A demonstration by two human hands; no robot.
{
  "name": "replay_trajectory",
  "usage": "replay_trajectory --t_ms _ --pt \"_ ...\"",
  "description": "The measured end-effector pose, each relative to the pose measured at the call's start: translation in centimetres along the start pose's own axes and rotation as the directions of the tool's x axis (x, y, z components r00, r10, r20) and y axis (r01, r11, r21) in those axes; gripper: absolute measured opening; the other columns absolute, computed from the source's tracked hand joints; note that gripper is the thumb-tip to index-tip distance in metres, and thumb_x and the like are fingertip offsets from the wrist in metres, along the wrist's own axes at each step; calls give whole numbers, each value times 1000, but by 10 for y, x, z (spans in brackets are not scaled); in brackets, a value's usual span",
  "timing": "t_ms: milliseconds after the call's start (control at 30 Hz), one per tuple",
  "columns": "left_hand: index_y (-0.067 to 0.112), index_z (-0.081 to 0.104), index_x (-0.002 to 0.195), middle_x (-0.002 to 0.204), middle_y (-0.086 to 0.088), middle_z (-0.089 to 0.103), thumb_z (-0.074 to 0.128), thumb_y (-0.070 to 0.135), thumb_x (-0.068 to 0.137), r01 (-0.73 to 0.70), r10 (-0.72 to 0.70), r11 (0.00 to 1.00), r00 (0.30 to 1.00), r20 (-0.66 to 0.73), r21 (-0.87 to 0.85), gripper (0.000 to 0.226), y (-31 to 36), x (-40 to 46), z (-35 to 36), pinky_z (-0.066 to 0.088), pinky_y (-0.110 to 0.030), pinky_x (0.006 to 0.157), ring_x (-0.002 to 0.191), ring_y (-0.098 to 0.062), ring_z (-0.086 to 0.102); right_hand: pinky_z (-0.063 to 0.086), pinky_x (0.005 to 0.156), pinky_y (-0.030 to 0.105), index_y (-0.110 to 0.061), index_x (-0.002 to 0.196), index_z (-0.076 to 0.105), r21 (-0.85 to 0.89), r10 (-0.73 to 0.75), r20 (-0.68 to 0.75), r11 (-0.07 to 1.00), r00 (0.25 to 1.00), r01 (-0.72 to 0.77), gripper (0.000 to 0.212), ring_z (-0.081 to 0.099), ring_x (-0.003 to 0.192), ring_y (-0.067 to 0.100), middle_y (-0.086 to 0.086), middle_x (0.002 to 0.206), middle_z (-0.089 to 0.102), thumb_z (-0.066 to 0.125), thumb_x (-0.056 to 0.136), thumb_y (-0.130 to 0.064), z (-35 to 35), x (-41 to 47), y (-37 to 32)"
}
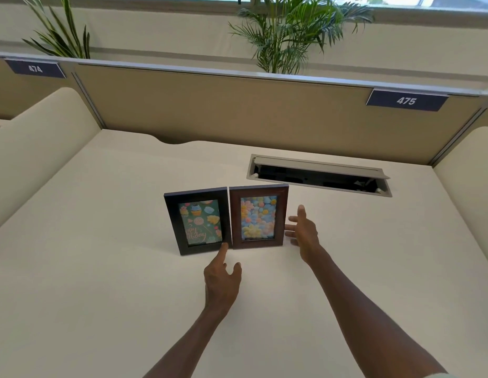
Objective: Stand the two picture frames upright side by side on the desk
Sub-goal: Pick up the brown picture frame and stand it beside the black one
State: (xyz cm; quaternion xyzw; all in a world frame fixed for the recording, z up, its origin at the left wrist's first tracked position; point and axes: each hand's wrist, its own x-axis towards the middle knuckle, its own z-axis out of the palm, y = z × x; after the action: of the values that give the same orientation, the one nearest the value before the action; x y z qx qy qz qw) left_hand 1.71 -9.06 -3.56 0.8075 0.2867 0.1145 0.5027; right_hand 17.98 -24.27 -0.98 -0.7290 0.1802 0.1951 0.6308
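Note:
Two picture frames stand upright side by side on the cream desk (101,282), their inner edges touching. The black frame (170,222) on the left holds a green birthday picture. The brown frame (282,214) on the right holds a picture of pastel flowers. My left hand (222,282) is in front of them, its index fingertip touching the black frame's lower right corner, the other fingers loose. Just right of the brown frame is my right hand (305,233), fingers spread, fingertips at or very near the frame's right edge. Neither hand grips anything.
An open cable hatch (319,174) is set into the desk behind and right of the frames. A tan partition (223,110) with labels 474 and 475 closes the back. Rounded cream side dividers (32,148) flank the desk. Palm plants (289,31) stand behind the partition.

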Motion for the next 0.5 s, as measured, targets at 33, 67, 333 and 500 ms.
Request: replay_trajectory --t_ms 33,67,333,500 --pt "6 44 146 147 -14 52 69 10 88 4 -4 1000 1000 -8 -9 63 -2 0 -4 48 -31 100 126 -33 58 48 90 43 -9 124 59 16 -2 -63 1000 998 3 64 63 99 30 11 108 68 27 102 -58 -3 -3 6" --pt "5 45 145 147 -14 51 69 9 88 7 -7 1000 1000 -17 -17 62 -4 0 -8 47 -29 97 126 -33 58 50 90 44 -7 122 60 32 -6 -120 999 993 10 59 64 97 30 12 107 70 30 103 -55 -5 -7 12" --pt "0 49 141 143 -18 54 65 -1 88 -15 3 994 993 -117 -107 55 -6 3 -37 50 -31 96 125 -32 58 54 80 40 -7 107 66 3 -64 -234 998 970 67 25 68 82 23 10 95 74 52 99 -26 -8 -52 54" --pt "-5 57 132 128 -22 64 56 -9 90 -88 78 996 963 -260 -29 42 6 1 -51 48 -27 92 117 -33 63 58 78 39 -13 93 69 -173 -231 -124 963 965 208 15 69 85 22 3 87 74 55 97 -19 2 -81 53"
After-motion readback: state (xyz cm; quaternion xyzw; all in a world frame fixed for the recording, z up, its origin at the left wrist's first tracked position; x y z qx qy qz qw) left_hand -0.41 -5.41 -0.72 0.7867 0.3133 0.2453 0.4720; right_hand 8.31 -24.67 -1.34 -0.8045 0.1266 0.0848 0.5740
